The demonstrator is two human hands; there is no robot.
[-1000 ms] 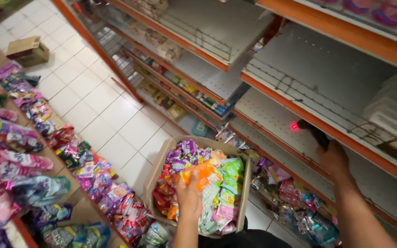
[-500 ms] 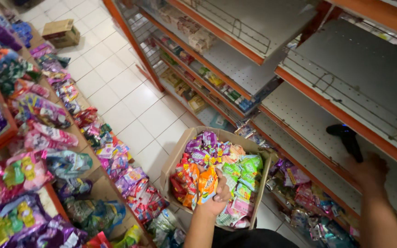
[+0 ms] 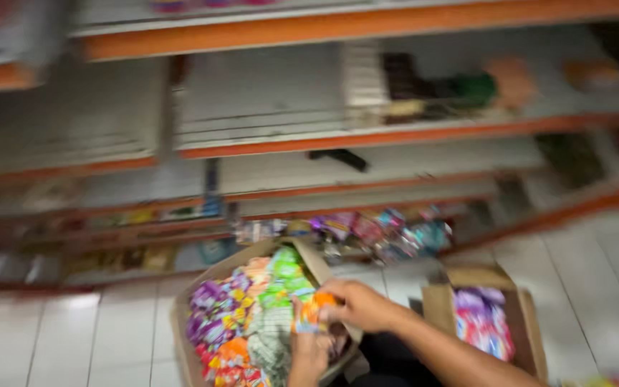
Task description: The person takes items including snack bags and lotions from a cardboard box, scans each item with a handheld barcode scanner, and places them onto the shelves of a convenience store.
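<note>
Both hands in cardboard box [image 3: 202, 287] of mixed snack packets, frame motion-blurred.

Right hand [image 3: 360, 304] reaching in from right, fingers curled onto orange packet [image 3: 309, 312] at box's right edge; looks clamped on it, blur hides exact finger contact. Left hand [image 3: 308, 355] coming up from bottom edge, just below same orange packet, touching or nearly so; open or closed cannot tell, fingers smeared. Box on white tiled floor [image 3: 80, 337], flaps open, packed with purple, green, orange, red packets. Second, smaller cardboard box [image 3: 521, 322] just right of right forearm, holding pink and purple packets. Behind both boxes: orange-edged shelves [image 3: 367, 136], mostly bare grey decks; dark handheld object [image 3: 338, 158] lying on middle shelf; loose colourful packets [image 3: 381, 233] along lowest shelf, near first box's far flap.
</note>
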